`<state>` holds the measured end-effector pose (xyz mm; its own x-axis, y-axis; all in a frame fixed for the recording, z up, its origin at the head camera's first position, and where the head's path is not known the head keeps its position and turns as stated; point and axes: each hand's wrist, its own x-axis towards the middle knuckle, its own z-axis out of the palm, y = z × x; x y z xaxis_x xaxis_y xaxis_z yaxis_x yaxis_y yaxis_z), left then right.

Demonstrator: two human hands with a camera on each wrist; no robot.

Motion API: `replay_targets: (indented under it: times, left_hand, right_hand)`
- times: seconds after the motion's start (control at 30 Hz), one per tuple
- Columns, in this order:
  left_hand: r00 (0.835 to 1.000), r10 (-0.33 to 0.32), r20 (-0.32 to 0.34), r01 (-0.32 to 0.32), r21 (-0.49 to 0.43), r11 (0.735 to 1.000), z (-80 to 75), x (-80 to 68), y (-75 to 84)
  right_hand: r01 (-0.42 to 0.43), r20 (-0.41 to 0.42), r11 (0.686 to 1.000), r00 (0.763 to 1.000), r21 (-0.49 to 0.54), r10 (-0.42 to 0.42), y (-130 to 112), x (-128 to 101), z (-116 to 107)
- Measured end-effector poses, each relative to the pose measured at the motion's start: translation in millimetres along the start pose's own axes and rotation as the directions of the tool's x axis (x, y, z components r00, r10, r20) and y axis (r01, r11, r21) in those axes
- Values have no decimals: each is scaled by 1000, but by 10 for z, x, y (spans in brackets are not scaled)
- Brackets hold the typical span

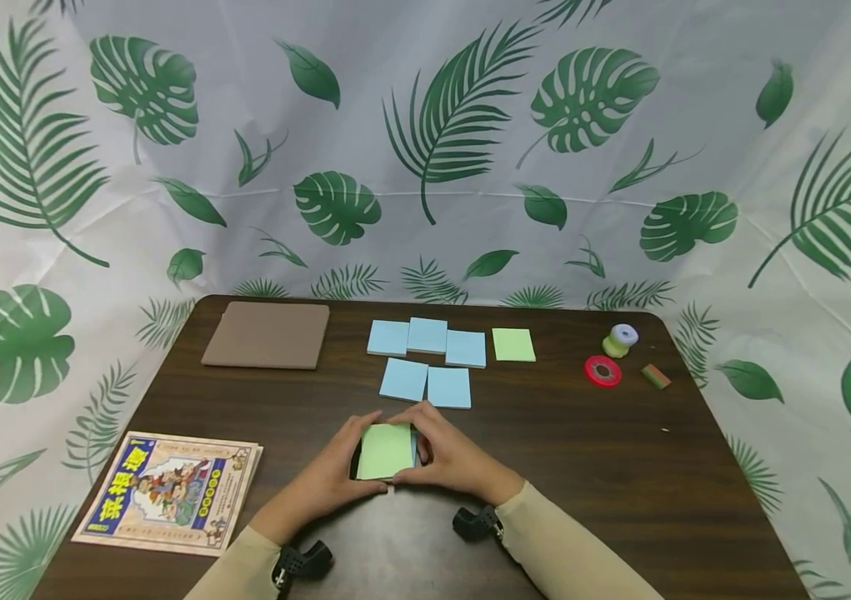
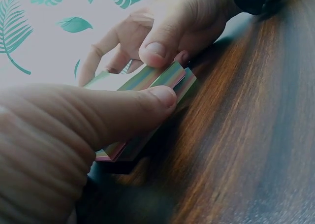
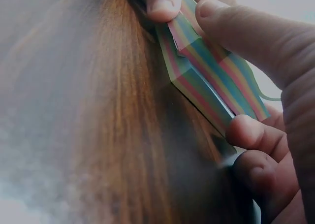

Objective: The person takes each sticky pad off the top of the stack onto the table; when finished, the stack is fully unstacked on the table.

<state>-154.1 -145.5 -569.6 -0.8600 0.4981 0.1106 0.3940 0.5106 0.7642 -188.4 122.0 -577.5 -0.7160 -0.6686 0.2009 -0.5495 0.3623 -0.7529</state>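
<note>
Both hands hold a stack of sticky note pads (image 1: 385, 452) low over the front middle of the table. A pale green sheet tops the stack, and a bit of blue shows at its right side. In the right wrist view, the stack's edges (image 3: 206, 81) are striped in several colours, and its pads sit unevenly on one another. My left hand (image 1: 329, 475) grips the left side, its thumb (image 2: 142, 106) along the near edge. My right hand (image 1: 455, 457) grips the right side between thumb and fingers. Whether the stack touches the table is unclear.
Several blue sticky note pads (image 1: 404, 380) lie beyond the hands, with a green pad (image 1: 513, 345) to their right. A brown flat board (image 1: 267, 335) and a comic book (image 1: 170, 493) lie left. Tape rolls (image 1: 619, 340), a red ring (image 1: 603, 371) and a small striped block (image 1: 655, 377) lie right.
</note>
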Motion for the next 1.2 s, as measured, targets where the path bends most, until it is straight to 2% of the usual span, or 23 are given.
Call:
replay_targets:
  times: [0.23,0.57,0.73,0.9,1.1,1.2]
  left_hand:
    - [999,-47,12,47,-16,999,0,0,0]
    - [1000,15,-13,-15,21,1000,21,15,-27]
    - [998,48,-28,-48,21,999,31,11,-38]
    - [998,55,-36,-54,27,998,23,8,-24]
    - [1000,24,-10,-23,19,1000,10,13,-17]
    - [1000,7,-5,-7,23,1000,15,9,-8]
  right_hand:
    - [-10,-11,997,1000,82,11,39,-73,-16]
    - [-56,-31,984,998,171,62,41,-200,-78]
    - [-66,-48,970,996,235,80,54,-210,-94]
    - [-69,-63,954,994,292,91,71,-190,-105]
    - [-123,-78,938,985,325,156,36,-185,-122]
    - [-109,-127,921,977,375,168,25,-201,-121]
